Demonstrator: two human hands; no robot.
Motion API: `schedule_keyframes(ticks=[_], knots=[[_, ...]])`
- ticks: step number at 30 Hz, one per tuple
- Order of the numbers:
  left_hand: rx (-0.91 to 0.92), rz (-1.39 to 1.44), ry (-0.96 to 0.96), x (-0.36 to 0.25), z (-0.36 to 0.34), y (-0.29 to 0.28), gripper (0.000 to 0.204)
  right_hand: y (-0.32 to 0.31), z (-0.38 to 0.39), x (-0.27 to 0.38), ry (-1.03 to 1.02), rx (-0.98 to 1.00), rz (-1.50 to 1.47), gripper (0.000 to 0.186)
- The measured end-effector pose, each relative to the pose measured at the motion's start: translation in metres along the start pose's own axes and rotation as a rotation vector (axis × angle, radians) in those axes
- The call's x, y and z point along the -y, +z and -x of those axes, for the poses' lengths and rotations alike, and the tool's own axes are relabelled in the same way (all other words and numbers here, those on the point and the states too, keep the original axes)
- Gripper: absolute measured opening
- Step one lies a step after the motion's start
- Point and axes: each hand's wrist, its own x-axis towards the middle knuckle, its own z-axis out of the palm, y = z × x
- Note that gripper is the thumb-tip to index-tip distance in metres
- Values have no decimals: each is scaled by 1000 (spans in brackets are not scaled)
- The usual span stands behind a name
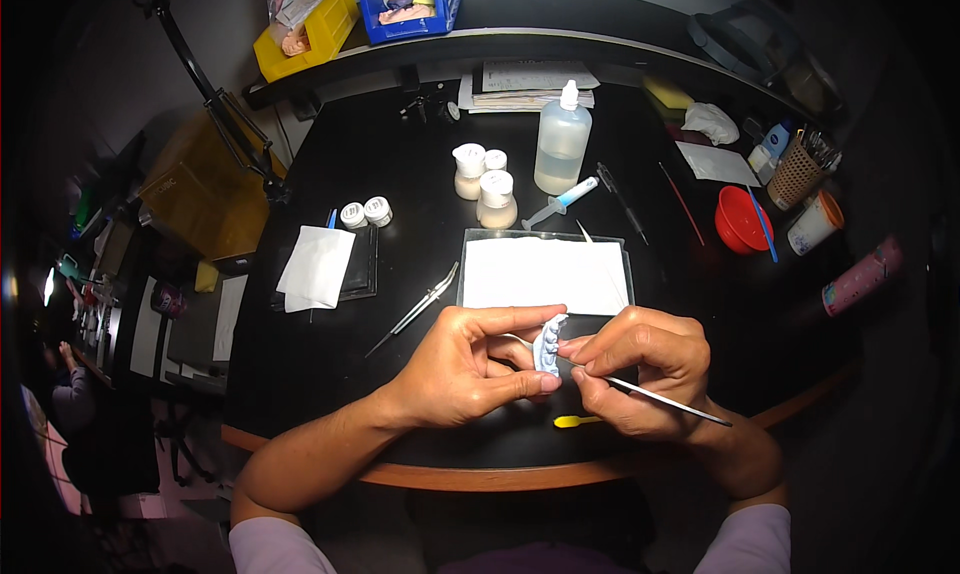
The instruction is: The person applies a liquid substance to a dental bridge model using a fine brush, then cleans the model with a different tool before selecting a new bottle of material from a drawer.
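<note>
Dental cast (546, 352): pale blue-grey. Tabletop (410, 239): black, front edge (500, 478) orange-brown. Left bin (322, 56): yellow; right bin (418, 28): blue. Bowl (735, 232): red. Cylinder (862, 277): pink, small darker marks. Bottle (563, 139): translucent, white cap (570, 94). Small stick (570, 422): yellow. Sleeves (275, 547): pale lavender.

matt, plaster-like dental model (546, 349)

Light is strongest around the white pad (540, 272), its surface glaring almost blank; just nearer than it, the left hand (450, 364) and right hand (648, 366) look bright and fairly sharp. Well left of the pad, detail turns dim and soft, beyond it the shelf edge (540, 36) bows, and far to either side of it the view fades to black
</note>
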Motion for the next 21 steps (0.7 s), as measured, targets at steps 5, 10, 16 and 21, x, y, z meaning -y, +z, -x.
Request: schedule_keyframes(ticks=[5, 10, 16, 21], knots=[[2, -10, 5, 1, -1, 0, 64, 0, 0, 0, 4, 10, 10, 16], [10, -6, -5, -2, 0, 1, 65, 0, 0, 0, -3, 7, 22, 15], [5, 35, 43, 3, 0, 2, 63, 0, 0, 0, 0, 12, 18, 16], [11, 34, 35, 1, 0, 1, 63, 0, 1, -1, -10, 9, 13, 16]])
